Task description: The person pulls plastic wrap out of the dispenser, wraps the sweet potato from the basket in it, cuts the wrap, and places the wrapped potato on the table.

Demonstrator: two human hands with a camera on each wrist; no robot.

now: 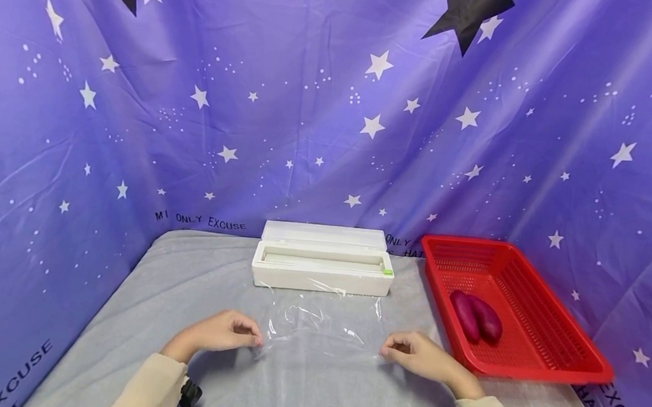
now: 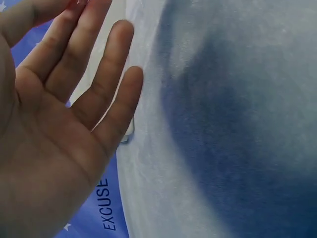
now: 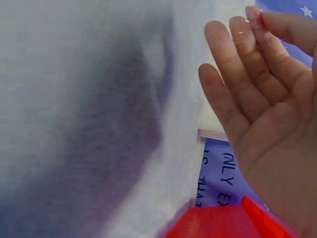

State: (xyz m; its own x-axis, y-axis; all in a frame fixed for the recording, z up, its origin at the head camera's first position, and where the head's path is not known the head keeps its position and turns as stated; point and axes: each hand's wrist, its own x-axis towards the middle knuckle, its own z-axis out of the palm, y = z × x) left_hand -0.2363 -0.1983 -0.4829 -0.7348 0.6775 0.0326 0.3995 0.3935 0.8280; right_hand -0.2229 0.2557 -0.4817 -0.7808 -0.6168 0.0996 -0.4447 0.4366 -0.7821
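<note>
A clear sheet of plastic wrap point(image 1: 317, 321) stretches from the front of a white wrap dispenser box point(image 1: 320, 281) toward the person. At its near left corner the left hand point(image 1: 222, 331) pinches the film between thumb and index finger. The right hand point(image 1: 422, 355) pinches the near right corner the same way. In the left wrist view the other fingers point(image 2: 116, 79) of the left hand spread loosely. The right wrist view shows the right thumb and index fingertips point(image 3: 253, 15) meeting on the film. The dispenser's lid point(image 1: 325, 236) stands raised at the back.
At the right stands a red plastic basket point(image 1: 553, 311) holding two purple, elongated vegetables point(image 1: 475, 317). A grey cloth point(image 1: 182, 275) covers the table. Purple star-patterned curtains point(image 1: 308, 132) hang behind it and along both sides. A green slider point(image 1: 387, 272) sits at the dispenser's right end.
</note>
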